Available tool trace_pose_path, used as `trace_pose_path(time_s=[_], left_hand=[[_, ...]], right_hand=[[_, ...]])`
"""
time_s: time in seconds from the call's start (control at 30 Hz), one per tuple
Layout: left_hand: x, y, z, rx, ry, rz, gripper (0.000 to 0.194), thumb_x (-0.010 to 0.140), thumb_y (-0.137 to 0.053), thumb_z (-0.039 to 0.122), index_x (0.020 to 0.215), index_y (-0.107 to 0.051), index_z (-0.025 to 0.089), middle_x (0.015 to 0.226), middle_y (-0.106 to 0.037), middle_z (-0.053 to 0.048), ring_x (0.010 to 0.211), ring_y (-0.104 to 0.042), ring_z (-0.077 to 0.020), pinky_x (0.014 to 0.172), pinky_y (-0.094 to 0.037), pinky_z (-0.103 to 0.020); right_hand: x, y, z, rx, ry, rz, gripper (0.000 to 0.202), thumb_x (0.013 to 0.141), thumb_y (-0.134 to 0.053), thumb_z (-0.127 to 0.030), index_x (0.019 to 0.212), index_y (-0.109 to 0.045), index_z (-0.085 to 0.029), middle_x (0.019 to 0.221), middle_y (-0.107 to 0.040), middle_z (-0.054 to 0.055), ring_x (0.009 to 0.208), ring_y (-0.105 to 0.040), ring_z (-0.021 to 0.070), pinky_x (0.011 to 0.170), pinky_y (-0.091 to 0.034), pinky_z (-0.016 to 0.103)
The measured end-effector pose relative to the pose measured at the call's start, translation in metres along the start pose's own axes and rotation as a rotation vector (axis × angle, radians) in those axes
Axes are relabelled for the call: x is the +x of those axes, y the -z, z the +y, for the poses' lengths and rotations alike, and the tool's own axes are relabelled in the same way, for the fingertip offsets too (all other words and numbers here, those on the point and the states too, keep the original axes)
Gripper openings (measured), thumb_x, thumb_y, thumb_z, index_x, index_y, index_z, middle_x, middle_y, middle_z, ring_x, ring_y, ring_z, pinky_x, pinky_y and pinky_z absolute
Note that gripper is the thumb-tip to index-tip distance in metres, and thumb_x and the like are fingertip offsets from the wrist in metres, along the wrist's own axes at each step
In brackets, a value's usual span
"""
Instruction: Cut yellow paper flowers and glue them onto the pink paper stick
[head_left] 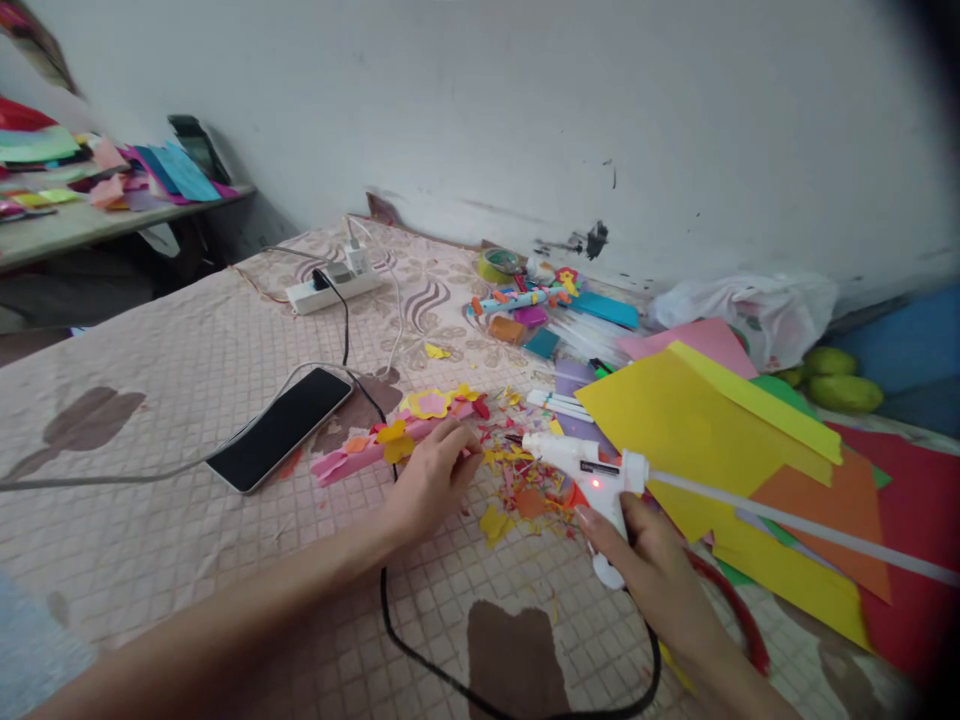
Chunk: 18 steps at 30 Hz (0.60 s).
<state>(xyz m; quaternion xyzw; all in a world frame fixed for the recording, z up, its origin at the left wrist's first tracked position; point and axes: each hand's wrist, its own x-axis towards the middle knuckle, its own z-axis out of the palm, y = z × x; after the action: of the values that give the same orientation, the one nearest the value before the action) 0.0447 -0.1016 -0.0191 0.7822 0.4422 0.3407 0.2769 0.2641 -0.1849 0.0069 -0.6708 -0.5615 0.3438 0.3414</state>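
Observation:
My right hand [637, 545] is wrapped round the handle of a white glue gun [592, 465] with a lit red light; a long glue stick [787, 525] runs out of its back. Its nozzle points left, toward my left hand [442, 470]. That hand is closed, fingers bent down, beside a pink paper roll [349, 462] with yellow and orange paper flowers [395, 440] on it. Whatever its fingertips hold is hidden. Small coloured paper scraps [525, 490] lie between the two hands.
A phone [281, 430] and a power strip [334, 288] with cables are at left. Yellow paper sheets [697, 430], red paper [911, 520] and a plastic bag [750, 310] lie at right. Green tape [499, 265] sits near the wall. The gun's black cord loops across the front.

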Motion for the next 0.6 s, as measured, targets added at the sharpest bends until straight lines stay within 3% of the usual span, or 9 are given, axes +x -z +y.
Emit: trace_pose_path(time_s=[0.2, 0.4, 0.6], left_hand=[[0.006, -0.006, -0.002, -0.102, 0.105, -0.031, 0.008, 0.077, -0.05, 0.008, 0.077, -0.054, 0.015, 0.089, -0.06, -0.005, 0.068, -0.054, -0.0102, 0.06, -0.042, -0.022], [0.009, -0.011, -0.006, -0.275, 0.313, -0.087, 0.005, 0.08, -0.052, 0.02, 0.079, -0.054, 0.016, 0.061, -0.056, 0.002, 0.051, -0.05, -0.0093, 0.048, -0.037, -0.02], [0.002, -0.011, -0.01, -0.469, 0.409, -0.125, 0.013, 0.08, -0.053, 0.03, 0.076, -0.049, 0.018, 0.06, -0.057, 0.002, 0.048, -0.052, -0.0099, 0.046, -0.042, -0.021]], right_hand=[[0.003, -0.001, -0.001, 0.038, -0.046, -0.031, 0.032, 0.082, -0.051, -0.05, 0.078, -0.056, -0.018, 0.067, -0.058, 0.0, 0.063, -0.052, 0.0153, 0.054, -0.04, 0.024], [0.003, -0.003, 0.0, 0.033, -0.022, -0.026, 0.03, 0.082, -0.052, -0.047, 0.073, -0.054, -0.019, 0.066, -0.056, -0.002, 0.06, -0.049, 0.0141, 0.052, -0.038, 0.024], [0.002, -0.003, 0.007, 0.066, -0.053, -0.051, 0.03, 0.082, -0.053, -0.048, 0.075, -0.054, -0.019, 0.064, -0.053, -0.003, 0.058, -0.046, 0.0129, 0.049, -0.037, 0.023]])
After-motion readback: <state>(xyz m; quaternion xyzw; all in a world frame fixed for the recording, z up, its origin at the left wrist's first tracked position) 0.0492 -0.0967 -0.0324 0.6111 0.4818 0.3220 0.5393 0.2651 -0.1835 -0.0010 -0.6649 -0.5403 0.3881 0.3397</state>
